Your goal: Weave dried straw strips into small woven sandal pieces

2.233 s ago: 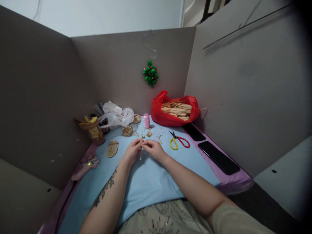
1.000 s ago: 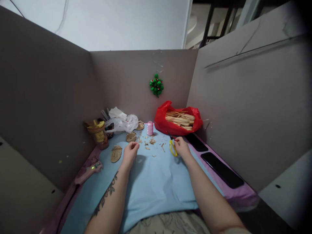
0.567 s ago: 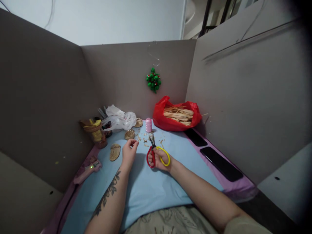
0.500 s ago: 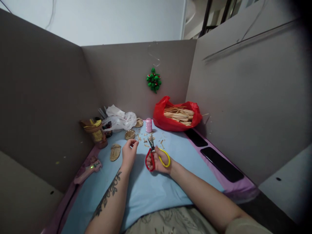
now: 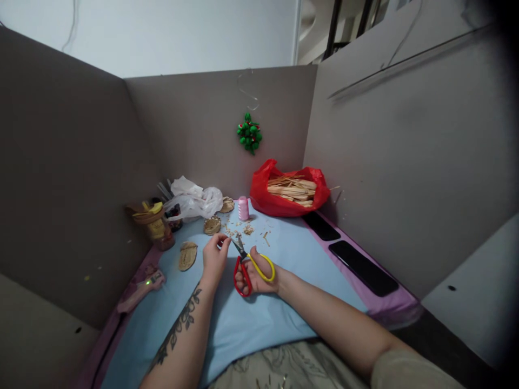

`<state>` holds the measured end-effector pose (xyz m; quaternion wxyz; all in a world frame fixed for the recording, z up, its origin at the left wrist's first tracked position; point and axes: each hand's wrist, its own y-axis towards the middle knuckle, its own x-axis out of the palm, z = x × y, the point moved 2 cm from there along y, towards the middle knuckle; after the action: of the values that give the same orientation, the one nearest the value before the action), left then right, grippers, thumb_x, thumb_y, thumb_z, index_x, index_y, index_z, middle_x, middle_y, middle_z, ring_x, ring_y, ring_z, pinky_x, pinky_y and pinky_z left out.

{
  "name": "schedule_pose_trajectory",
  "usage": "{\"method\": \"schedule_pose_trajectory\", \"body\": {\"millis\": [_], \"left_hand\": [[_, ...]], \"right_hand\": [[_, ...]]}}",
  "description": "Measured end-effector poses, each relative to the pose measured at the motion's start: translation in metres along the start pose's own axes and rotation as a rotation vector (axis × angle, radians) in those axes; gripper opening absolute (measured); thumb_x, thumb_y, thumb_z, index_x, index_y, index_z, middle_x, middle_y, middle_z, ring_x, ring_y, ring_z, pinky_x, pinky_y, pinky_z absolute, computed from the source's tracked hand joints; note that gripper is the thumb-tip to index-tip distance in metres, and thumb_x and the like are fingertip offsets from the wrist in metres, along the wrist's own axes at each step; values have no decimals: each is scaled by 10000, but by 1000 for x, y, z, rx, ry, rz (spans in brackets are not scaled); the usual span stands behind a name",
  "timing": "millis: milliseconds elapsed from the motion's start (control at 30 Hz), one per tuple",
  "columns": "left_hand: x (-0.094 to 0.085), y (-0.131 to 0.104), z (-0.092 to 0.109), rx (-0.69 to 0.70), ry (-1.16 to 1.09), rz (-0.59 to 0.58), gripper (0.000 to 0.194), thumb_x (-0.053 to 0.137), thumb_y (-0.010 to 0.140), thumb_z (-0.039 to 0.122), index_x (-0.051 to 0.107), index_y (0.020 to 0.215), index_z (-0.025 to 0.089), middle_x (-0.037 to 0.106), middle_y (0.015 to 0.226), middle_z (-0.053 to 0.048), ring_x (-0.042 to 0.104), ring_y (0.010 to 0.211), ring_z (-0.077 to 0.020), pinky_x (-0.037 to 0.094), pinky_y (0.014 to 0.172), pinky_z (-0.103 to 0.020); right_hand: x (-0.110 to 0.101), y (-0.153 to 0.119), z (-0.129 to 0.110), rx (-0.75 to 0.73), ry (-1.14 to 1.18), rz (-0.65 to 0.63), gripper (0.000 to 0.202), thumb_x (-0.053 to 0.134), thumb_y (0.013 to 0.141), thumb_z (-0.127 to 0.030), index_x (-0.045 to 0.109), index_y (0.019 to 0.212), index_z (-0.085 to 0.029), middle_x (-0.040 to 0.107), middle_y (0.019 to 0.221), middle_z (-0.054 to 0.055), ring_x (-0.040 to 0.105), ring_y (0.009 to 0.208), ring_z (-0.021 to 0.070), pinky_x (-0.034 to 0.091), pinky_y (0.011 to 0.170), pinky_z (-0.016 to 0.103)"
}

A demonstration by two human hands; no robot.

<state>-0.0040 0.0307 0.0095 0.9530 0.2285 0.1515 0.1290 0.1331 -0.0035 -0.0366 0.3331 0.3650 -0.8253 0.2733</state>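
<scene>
My right hand (image 5: pixel 261 275) was closed through the handles of the scissors (image 5: pixel 243 255), which were located at the centre of the frame, slightly below mid-height. The red handle was at the left of the grip and the yellow handle at the right. The blades stood slightly apart, pointing toward the upper left of the frame.

My left hand (image 5: pixel 214 259) was positioned left of centre, with thumb and fingertips drawn together. I could not tell what, if anything, was between them. The blade tips were just beside these fingertips; contact could not be confirmed.

The blue-covered surface (image 5: pixel 308 292) carried the following items. An oval woven piece (image 5: pixel 187 256) lay to the left of my left hand. A small round woven piece (image 5: pixel 212 226) was located above that hand in the frame, near loose straw scraps (image 5: pixel 248 230) at the centre. A pink container (image 5: pixel 243 208) stood upright above the scraps. A red bag (image 5: pixel 263 199), right of upper centre, was open and contained pale strips (image 5: pixel 294 189). A pink glue gun (image 5: pixel 141 289), its green indicator lit, lay at lower left. Two dark flat devices, upper (image 5: pixel 322 226) and lower (image 5: pixel 363 268), lay toward the right edge of the surface.
</scene>
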Motion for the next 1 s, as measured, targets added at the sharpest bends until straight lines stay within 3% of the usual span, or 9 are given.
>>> {"method": "schedule_pose_trajectory", "body": {"millis": [233,433,667,1000], "left_hand": [[3,-3,4,19,11,-57,90,605,702,292,599,666,209,551,631,7,453,604,-138,319,588,-235],[9,-6,3,80,81,-140,88,575,736,278,590,688,206,555,657,3,452,610,-131,332,598,-232],[9,-6,0,69,49,-124,83,598,715,274,601,675,201,554,648,3,459,611,-131,333,595,-230],[9,-5,-4,149,221,-151,160,507,790,312,562,731,174,569,676,4,488,624,-119,375,605,-229]], "right_hand": [[1,0,-3,0,36,-45,738,125,644,-833,428,697,-162,445,576,-2,428,486,114,338,496,242],[-2,1,-5,-30,8,-15,711,112,675,-811,416,711,-170,430,584,-1,412,500,115,325,491,236],[4,-1,-6,-38,-1,13,677,74,712,-780,386,673,-180,391,536,-20,342,441,94,268,433,211],[3,1,-5,-18,-10,47,668,71,713,-777,358,627,-180,351,475,-42,278,372,65,201,365,180]]}}
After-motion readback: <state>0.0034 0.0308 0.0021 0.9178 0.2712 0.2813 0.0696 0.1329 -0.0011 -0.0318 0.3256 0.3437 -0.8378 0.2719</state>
